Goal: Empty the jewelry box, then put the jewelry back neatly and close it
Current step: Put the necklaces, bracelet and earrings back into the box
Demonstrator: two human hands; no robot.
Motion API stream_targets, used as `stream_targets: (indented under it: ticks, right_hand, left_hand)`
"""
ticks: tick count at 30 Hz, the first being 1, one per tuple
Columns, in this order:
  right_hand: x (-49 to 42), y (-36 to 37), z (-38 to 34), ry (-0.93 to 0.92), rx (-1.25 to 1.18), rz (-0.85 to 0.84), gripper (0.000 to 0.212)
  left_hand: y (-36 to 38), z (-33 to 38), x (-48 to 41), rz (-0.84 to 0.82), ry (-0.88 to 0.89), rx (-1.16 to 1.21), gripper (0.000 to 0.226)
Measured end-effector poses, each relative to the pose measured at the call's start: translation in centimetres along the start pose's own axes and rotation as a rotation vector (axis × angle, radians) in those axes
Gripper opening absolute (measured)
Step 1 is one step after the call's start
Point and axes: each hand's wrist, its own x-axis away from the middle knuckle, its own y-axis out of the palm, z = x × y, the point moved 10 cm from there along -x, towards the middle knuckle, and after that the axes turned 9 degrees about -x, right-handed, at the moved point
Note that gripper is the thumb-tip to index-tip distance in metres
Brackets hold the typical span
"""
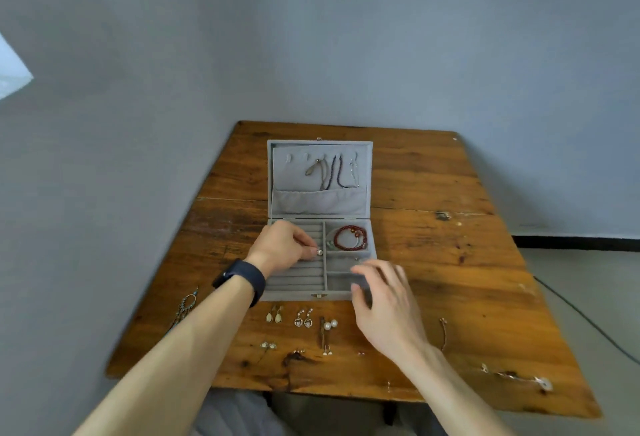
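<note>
A grey velvet jewelry box (372, 248) lies open on the wooden table (450, 262), its lid (280, 176) upright with several necklaces (332, 171) hanging inside. A red bead bracelet (349, 237) lies in the upper right compartment. My left hand (282, 245) is over the ring rolls and pinches a small silver ring (319, 252). My right hand (384, 300) hovers over the box's front right corner, fingers spread and relaxed, holding nothing. Several pairs of earrings (303, 318) lie in rows on the table in front of the box.
A long dangling earring (187, 306) lies near the table's left edge. A thin chain (444, 333) and another small piece (512, 375) lie at the right front. A dark cable (588, 321) runs on the floor to the right. Walls stand close behind and left.
</note>
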Motion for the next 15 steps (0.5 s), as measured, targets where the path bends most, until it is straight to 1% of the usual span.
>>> stream_targets:
  ticks: [3,6,12,15]
  right_hand:
    - [0.5,0.3,-0.5,-0.046,0.024,0.023,0.025]
    - [0.9,0.2,-0.7,-0.089,0.028,0.077,0.022]
    - [1.6,0.5,-0.3,-0.097,0.027,0.118,0.022]
    - [1.7,0.7,-0.2,-0.091,0.032,0.12,0.027]
  left_hand:
    - [-0.1,0.4,-0.1,0.008,-0.014,-0.018,0.005]
    - [0.2,0.3,-0.2,-0.041,-0.049,0.012,0.011]
    - [0.2,-0.1,-0.6,-0.063,-0.081,0.002,0.009]
    - [0.1,-0.5,-0.8,-0.072,-0.091,-0.004,0.009]
